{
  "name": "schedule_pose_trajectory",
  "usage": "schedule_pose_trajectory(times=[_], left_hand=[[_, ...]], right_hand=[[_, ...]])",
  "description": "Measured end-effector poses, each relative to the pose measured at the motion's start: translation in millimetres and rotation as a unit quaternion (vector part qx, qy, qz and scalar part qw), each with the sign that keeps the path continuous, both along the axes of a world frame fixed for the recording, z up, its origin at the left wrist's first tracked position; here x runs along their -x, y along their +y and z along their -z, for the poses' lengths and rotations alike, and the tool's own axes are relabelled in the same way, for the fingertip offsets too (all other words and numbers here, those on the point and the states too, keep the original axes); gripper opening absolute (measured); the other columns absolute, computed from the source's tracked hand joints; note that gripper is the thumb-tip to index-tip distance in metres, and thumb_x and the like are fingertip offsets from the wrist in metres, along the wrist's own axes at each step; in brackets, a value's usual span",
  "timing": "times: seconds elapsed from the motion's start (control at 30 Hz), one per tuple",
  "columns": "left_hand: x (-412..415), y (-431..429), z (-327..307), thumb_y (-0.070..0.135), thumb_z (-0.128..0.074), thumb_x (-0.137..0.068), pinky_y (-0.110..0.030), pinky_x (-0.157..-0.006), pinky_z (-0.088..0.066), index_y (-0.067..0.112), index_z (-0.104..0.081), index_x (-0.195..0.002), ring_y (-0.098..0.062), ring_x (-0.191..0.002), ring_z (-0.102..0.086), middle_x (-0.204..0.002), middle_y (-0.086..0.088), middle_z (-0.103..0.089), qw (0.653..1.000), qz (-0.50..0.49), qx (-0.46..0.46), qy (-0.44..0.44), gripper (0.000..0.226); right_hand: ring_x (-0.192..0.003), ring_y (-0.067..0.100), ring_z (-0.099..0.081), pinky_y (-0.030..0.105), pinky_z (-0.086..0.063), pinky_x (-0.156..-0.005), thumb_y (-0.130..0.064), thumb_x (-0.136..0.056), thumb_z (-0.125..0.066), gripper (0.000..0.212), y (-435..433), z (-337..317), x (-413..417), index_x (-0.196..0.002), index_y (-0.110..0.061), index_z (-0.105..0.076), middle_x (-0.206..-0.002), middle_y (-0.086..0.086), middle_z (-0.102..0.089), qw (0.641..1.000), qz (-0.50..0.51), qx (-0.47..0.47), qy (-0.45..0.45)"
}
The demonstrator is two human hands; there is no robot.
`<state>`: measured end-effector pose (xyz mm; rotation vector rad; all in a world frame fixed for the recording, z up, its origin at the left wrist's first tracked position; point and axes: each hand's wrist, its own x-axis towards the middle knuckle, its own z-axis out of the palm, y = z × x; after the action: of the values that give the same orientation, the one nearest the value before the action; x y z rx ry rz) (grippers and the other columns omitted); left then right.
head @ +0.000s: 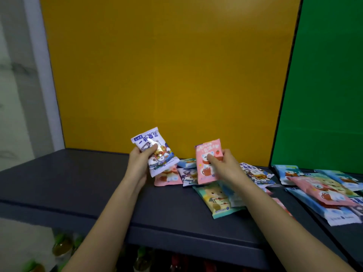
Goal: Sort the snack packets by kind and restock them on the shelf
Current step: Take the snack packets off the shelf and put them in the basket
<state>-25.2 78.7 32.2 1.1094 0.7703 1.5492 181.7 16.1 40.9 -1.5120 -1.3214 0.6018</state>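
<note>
The left hand [139,163] holds a white and purple snack packet [163,160] up above the dark shelf [78,183]. Its grip is closed on the packet, with the thumb on the front and the fingers behind. The right hand [225,166] holds a pink snack packet [204,170] up too, near the first one. Its grip is closed on that packet, with the thumb on the picture of a white bear. Both packets stand nearly upright in front of the yellow back wall [167,75].

More packets lie flat on the shelf under the hands. A teal packet [215,199] with a bear on it lies closest to the front edge. Another pink packet [167,179] lies just under the white and purple one. To the right, in front of the green back wall [324,85], is a second heap of packets [318,191], with a pink one on top. Under the shelf are blurry bottles [62,246].
</note>
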Motion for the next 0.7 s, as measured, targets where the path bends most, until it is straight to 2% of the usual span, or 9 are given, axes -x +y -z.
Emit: schedule_pose_trajectory(times=[0.07,0.17,0.33,0.47,0.57,0.63,0.7], left_hand=[[22,-24,-1,0.007,-0.057,-0.089,-0.028,-0.062,-0.059,0.006,-0.057,-0.104,-0.015,-0.068,-0.072,-0.093,-0.01,-0.07,1.0,-0.009,-0.006,-0.012,0.015],[63,-65,5,0.01,-0.057,-0.09,-0.026,-0.061,-0.058,0.011,-0.058,-0.102,-0.014,-0.07,-0.072,-0.088,-0.005,-0.073,0.998,-0.056,-0.008,0.004,0.012],[147,-146,38,0.008,-0.058,-0.088,-0.025,-0.061,-0.058,0.008,-0.057,-0.106,-0.014,-0.069,-0.071,-0.091,-0.008,-0.071,0.979,-0.2,0.005,0.034,0.018],[211,-224,74,0.002,-0.055,-0.088,-0.025,-0.059,-0.058,0.007,-0.056,-0.105,-0.012,-0.062,-0.07,-0.084,-0.007,-0.072,0.947,-0.317,0.043,0.027,0.017],[255,-283,103,0.004,-0.054,-0.09,-0.024,-0.056,-0.057,0.009,-0.057,-0.102,-0.011,-0.06,-0.07,-0.078,-0.003,-0.072,0.917,-0.389,0.085,0.017,0.013],[282,-320,124,0.009,-0.051,-0.093,-0.024,-0.056,-0.058,0.009,-0.058,-0.098,-0.01,-0.06,-0.07,-0.081,-0.005,-0.071,0.895,-0.431,0.116,0.004,0.009],[306,-355,144,0.015,-0.046,-0.096,-0.021,-0.054,-0.057,0.012,-0.06,-0.089,-0.008,-0.056,-0.069,-0.074,-0.003,-0.072,0.869,-0.471,0.149,-0.009,0.016]], right_hand=[[-0.093,0.024,-0.066,0.04,-0.055,-0.078,-0.03,-0.093,-0.053,0.025,-9,-5,19,-0.109,-0.015,-0.04,-0.112,0.011,-0.062,0.997,-0.048,-0.021,0.049],[-0.083,0.017,-0.064,0.034,-0.053,-0.072,-0.029,-0.093,-0.054,0.023,-19,-7,60,-0.108,-0.017,-0.041,-0.108,0.006,-0.062,0.986,-0.128,-0.031,0.098],[-0.083,0.011,-0.066,0.024,-0.053,-0.068,-0.032,-0.091,-0.055,0.026,-38,16,150,-0.111,-0.021,-0.044,-0.106,0.001,-0.064,0.953,-0.277,0.009,0.124],[-0.083,0.013,-0.068,0.028,-0.055,-0.07,-0.031,-0.091,-0.056,0.026,-73,58,232,-0.112,-0.02,-0.046,-0.101,-0.001,-0.067,0.907,-0.389,0.066,0.144],[-0.084,0.015,-0.068,0.029,-0.056,-0.071,-0.028,-0.091,-0.057,0.012,-103,91,295,-0.097,-0.024,-0.048,-0.101,0.002,-0.067,0.872,-0.461,0.102,0.131],[-0.086,0.018,-0.068,0.031,-0.056,-0.072,-0.027,-0.091,-0.057,0.017,-123,114,336,-0.103,-0.019,-0.049,-0.103,0.005,-0.066,0.852,-0.496,0.128,0.111],[-0.09,0.021,-0.068,0.036,-0.057,-0.076,-0.026,-0.091,-0.057,0.027,-146,137,378,-0.113,-0.013,-0.048,-0.107,0.007,-0.066,0.831,-0.523,0.161,0.1]])
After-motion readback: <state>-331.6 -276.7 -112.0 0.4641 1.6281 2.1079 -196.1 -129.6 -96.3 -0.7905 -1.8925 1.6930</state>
